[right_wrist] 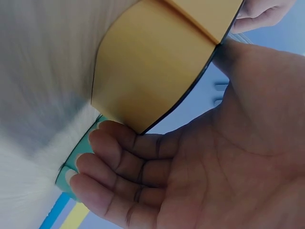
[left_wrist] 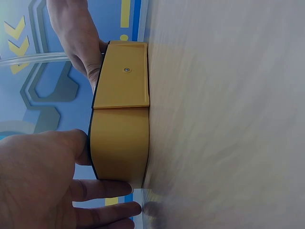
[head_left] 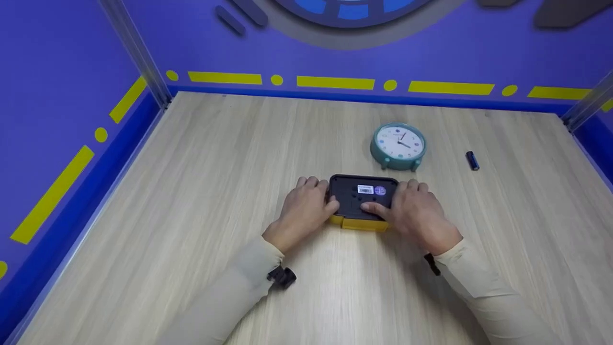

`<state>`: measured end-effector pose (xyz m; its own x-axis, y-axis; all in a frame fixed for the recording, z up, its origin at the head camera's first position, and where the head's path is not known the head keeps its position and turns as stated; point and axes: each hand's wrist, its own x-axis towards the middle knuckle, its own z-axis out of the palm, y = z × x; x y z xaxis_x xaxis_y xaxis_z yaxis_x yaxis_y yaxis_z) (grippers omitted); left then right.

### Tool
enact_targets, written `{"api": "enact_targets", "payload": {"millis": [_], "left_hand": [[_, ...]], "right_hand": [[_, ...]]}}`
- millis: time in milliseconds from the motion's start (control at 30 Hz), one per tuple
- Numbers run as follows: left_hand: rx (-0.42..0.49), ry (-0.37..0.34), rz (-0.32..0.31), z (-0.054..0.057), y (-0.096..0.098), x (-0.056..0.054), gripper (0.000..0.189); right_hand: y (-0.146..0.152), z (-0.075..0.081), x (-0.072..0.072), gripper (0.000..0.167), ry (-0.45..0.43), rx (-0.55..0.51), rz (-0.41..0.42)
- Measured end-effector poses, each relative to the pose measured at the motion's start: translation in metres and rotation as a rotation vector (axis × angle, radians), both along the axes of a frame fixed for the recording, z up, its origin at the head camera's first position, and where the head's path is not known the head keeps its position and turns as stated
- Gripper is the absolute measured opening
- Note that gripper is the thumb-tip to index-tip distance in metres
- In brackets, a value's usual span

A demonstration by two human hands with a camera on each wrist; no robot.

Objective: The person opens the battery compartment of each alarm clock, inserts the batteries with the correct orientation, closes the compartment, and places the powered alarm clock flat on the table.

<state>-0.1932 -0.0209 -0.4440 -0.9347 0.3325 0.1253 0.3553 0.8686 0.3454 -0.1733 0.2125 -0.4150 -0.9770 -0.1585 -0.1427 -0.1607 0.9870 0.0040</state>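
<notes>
A yellow-sided device (head_left: 348, 195) with rounded corners and a black back panel lies on the table, back up; its face is hidden. A barcode label and a round purple sticker mark the back. My left hand (head_left: 306, 206) grips its left end, thumb on the back's edge and fingers against the side. From the right, my right hand (head_left: 419, 211) holds the other end, its thumb laid across the black panel. In the left wrist view, a screw (left_wrist: 127, 70) sits in a raised yellow panel (left_wrist: 121, 88) on the near side.
Just beyond the device, a round teal alarm clock (head_left: 399, 142) lies tilted back, its white dial up. A small dark battery (head_left: 472, 160) lies farther right. Blue-purple walls (head_left: 335, 62) with yellow markings border the wooden table (head_left: 230, 158).
</notes>
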Motion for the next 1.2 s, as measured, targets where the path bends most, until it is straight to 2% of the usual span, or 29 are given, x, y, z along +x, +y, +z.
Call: {"api": "enact_targets", "payload": {"millis": [133,233,333,500,667,767,1033,1200], "left_hand": [[0.011,0.000,0.000,-0.001,0.000,0.000,0.039],[0.010,0.001,0.000,0.000,-0.001,0.000,0.039],[0.008,0.006,-0.003,0.000,-0.001,0.001,0.038],[0.020,0.016,-0.002,0.000,0.000,0.001,0.035],[0.026,0.023,0.002,-0.001,0.000,0.001,0.036],[0.028,0.027,0.004,-0.002,0.000,0.001,0.035],[0.033,0.040,0.004,-0.002,-0.001,0.002,0.032],[0.043,0.031,0.004,-0.001,-0.001,0.002,0.031]], "right_hand": [[0.002,0.001,-0.005,0.113,-0.079,-0.062,-0.046],[0.005,0.003,-0.009,0.111,-0.142,-0.122,-0.074],[0.011,0.007,-0.013,0.103,-0.208,-0.200,-0.087],[0.021,0.014,-0.019,0.078,-0.291,-0.304,-0.066],[0.025,0.015,-0.023,0.049,-0.287,-0.319,-0.017],[0.027,0.013,-0.026,0.038,-0.270,-0.325,0.005],[0.031,0.009,-0.030,0.035,-0.278,-0.351,-0.003],[0.036,0.010,-0.033,0.032,-0.311,-0.414,-0.024]]}}
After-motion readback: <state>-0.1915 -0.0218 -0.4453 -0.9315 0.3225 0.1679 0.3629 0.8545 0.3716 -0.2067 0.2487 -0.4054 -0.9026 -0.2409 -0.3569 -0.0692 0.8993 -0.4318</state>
